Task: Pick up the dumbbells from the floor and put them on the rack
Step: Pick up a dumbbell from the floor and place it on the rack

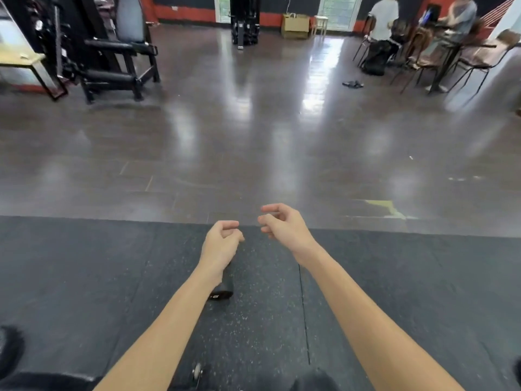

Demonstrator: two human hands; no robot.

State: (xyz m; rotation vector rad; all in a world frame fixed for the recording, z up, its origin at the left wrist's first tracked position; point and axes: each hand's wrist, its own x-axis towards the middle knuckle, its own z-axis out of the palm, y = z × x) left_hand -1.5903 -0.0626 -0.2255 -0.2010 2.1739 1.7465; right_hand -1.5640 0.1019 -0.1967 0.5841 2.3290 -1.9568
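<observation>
Left hand and right hand loosely curled, grasping nothing, above the mat near its far edge. Dumbbell on the mat, partly hidden under the left forearm. Probably heavy, rigid; best gripped at mid-handle.

Open floor lies ahead of the speckled mat, unobstructed through the middle. The far left is blocked by a black weight machine beside a wooden table. The far right is occupied by chairs (two people are seated there). A dark dumbbell lies on the mat, partly hidden under the left forearm.
</observation>
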